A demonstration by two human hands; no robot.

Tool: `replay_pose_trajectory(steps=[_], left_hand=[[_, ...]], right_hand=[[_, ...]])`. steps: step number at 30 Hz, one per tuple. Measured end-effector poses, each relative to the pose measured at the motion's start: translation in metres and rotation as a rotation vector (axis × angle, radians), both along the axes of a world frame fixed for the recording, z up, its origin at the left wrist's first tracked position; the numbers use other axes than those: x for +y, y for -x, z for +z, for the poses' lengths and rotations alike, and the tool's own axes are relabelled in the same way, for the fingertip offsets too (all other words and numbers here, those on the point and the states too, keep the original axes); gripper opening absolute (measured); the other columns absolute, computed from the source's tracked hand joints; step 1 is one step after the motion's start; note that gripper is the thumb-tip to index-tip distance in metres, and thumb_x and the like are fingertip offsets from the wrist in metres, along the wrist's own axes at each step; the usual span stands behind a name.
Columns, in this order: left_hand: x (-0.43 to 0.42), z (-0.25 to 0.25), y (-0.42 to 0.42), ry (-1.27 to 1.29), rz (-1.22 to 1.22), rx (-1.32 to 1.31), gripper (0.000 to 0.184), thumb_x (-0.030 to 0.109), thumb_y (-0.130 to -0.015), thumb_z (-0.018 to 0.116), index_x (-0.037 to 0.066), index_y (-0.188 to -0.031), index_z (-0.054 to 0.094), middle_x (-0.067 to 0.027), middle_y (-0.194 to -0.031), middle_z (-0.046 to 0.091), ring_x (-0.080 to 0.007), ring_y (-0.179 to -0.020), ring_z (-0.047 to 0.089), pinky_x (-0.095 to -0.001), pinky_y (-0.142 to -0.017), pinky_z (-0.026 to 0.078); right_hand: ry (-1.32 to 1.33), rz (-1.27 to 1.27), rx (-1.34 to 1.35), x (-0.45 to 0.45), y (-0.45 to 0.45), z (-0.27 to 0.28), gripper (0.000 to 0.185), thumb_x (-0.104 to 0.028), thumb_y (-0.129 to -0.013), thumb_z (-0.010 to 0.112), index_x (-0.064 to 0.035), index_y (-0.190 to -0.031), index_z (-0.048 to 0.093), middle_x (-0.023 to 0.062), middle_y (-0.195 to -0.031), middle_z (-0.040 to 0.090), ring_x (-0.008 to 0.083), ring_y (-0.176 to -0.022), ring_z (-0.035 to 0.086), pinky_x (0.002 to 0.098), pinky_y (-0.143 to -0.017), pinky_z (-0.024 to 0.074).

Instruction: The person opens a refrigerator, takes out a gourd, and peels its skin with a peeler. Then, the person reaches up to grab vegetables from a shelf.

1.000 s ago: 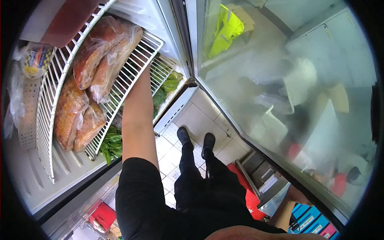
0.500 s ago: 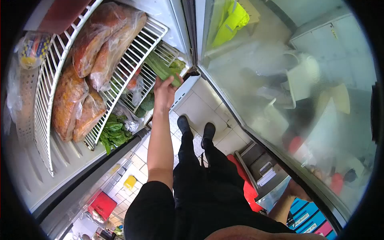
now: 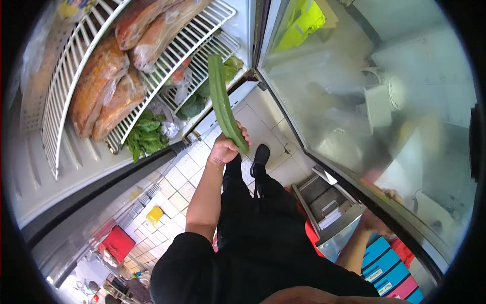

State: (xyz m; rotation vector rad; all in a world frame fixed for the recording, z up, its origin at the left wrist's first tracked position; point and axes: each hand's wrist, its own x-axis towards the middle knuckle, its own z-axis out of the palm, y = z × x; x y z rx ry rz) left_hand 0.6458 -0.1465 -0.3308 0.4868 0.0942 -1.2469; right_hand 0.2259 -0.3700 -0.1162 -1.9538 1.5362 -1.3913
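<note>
My left hand is wrapped round the lower end of a long green gourd with lengthwise ridges, perhaps a loofah. The gourd points up and away in front of the open fridge, clear of the wire shelf. At the lower right, my right hand grips the edge of the glass fridge door; some of its fingers show blurred through the fogged glass. Large wrapped pieces of meat lie on the upper shelf. Below it are leafy greens and broccoli.
The glass door stands open on my right. Beside me are a steel drawer unit and blue labelled boxes. A red container and a yellow object are behind on the left, over the tiled floor.
My left hand has drawn the gourd out of the lower shelf area toward my body, so its full length now shows. My right hand stays at the door edge. The view has shifted slightly.
</note>
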Motion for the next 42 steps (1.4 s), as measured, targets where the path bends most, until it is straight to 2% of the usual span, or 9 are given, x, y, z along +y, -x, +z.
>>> replay_pose_trajectory(steps=[2, 6, 14, 22, 25, 31, 34, 35, 42], left_hand=[[0.017, 0.016, 0.021, -0.046, -0.089, -0.120, 0.065, -0.010, -0.053, 0.061, 0.008, -0.115, 0.055, -0.0114, -0.100, 0.060, -0.0291, -0.100, 0.061, -0.0473, -0.093, 0.051], [0.063, 0.050, 0.044, -0.119, -0.280, -0.358, 0.073, -0.005, -0.056, 0.075, 0.005, -0.126, 0.058, -0.0086, -0.108, 0.063, -0.0266, -0.108, 0.060, -0.0431, -0.102, 0.046], [0.101, 0.117, 0.082, -0.232, -0.376, -0.558, 0.063, 0.005, -0.065, 0.087, 0.003, -0.121, 0.059, -0.0068, -0.104, 0.063, -0.0185, -0.094, 0.062, -0.0333, -0.087, 0.050], [0.173, 0.026, 0.167, -0.354, 0.029, -0.057, 0.059, 0.003, -0.081, 0.078, 0.009, -0.134, 0.053, -0.0071, -0.102, 0.062, -0.0175, -0.088, 0.065, -0.0363, -0.078, 0.056], [0.213, 0.019, 0.171, -0.379, 0.101, -0.082, 0.059, 0.005, -0.086, 0.079, 0.010, -0.138, 0.052, -0.0062, -0.100, 0.064, -0.0176, -0.091, 0.067, -0.0364, -0.082, 0.057], [0.302, 0.020, 0.183, -0.498, 0.428, -0.313, 0.058, 0.005, -0.079, 0.084, 0.004, -0.127, 0.052, -0.0056, -0.101, 0.063, -0.0180, -0.092, 0.065, -0.0351, -0.088, 0.054], [0.340, 0.015, 0.204, -0.463, 0.612, -0.121, 0.059, -0.006, -0.076, 0.075, 0.006, -0.128, 0.050, -0.0100, -0.108, 0.064, -0.0209, -0.100, 0.064, -0.0398, -0.091, 0.053], [0.354, 0.024, 0.207, -0.464, 0.660, -0.123, 0.059, -0.006, -0.076, 0.075, 0.006, -0.128, 0.050, -0.0100, -0.108, 0.064, -0.0209, -0.100, 0.064, -0.0398, -0.091, 0.053], [0.418, 0.023, 0.264, -0.399, 0.826, -0.133, 0.067, -0.006, -0.068, 0.068, 0.006, -0.131, 0.049, -0.0131, -0.110, 0.064, -0.0256, -0.108, 0.062, -0.0409, -0.094, 0.051]], right_hand=[[-0.256, 0.440, -0.639, -0.002, 0.009, -0.022, 0.096, -0.083, -0.088, 0.038, 0.0028, -0.124, 0.061, 0.0217, -0.121, 0.066, 0.0334, -0.109, 0.062, 0.0494, -0.104, 0.0458], [-0.428, 0.436, -0.705, 0.009, 0.009, -0.061, 0.099, -0.086, -0.086, 0.038, 0.0026, -0.124, 0.060, 0.0208, -0.120, 0.066, 0.0341, -0.112, 0.063, 0.0496, -0.107, 0.0455], [-0.242, 0.594, -0.264, 0.025, 0.005, -0.107, 0.085, -0.074, -0.091, 0.055, 0.0032, -0.128, 0.054, 0.0194, -0.125, 0.063, 0.0311, -0.118, 0.061, 0.0457, -0.106, 0.0456], [-0.382, 0.940, -0.045, 0.051, 0.026, -0.117, 0.065, -0.041, -0.093, 0.073, -0.0007, -0.135, 0.046, 0.0117, -0.134, 0.054, 0.0262, -0.127, 0.052, 0.0424, -0.114, 0.0348], [-0.490, 0.949, -0.004, 0.089, 0.010, -0.111, 0.070, -0.036, -0.080, 0.084, -0.0021, -0.130, 0.048, 0.0112, -0.121, 0.052, 0.0273, -0.118, 0.052, 0.0422, -0.108, 0.0409], [-0.632, 1.087, 0.393, 0.159, -0.051, -0.101, 0.058, -0.024, -0.083, 0.086, -0.0028, -0.117, 0.043, 0.0125, -0.111, 0.054, 0.0243, -0.105, 0.055, 0.0413, -0.095, 0.0457], [-0.384, 1.264, 0.830, 0.153, -0.073, -0.151, 0.062, -0.040, -0.092, 0.076, 0.0040, -0.129, 0.053, 0.0244, -0.108, 0.064, 0.0333, -0.109, 0.062, 0.0493, -0.095, 0.0473], [0.051, 1.327, 0.533, 0.153, -0.074, -0.210, 0.070, -0.056, -0.095, 0.067, 0.0046, -0.130, 0.058, 0.0218, -0.105, 0.065, 0.0336, -0.092, 0.065, 0.0495, -0.090, 0.0511], [-0.752, 1.328, 0.507, 0.255, -0.181, -0.167, 0.070, -0.059, -0.095, 0.065, 0.0039, -0.126, 0.060, 0.0174, -0.105, 0.066, 0.0307, -0.081, 0.066, 0.0476, -0.085, 0.0535]])
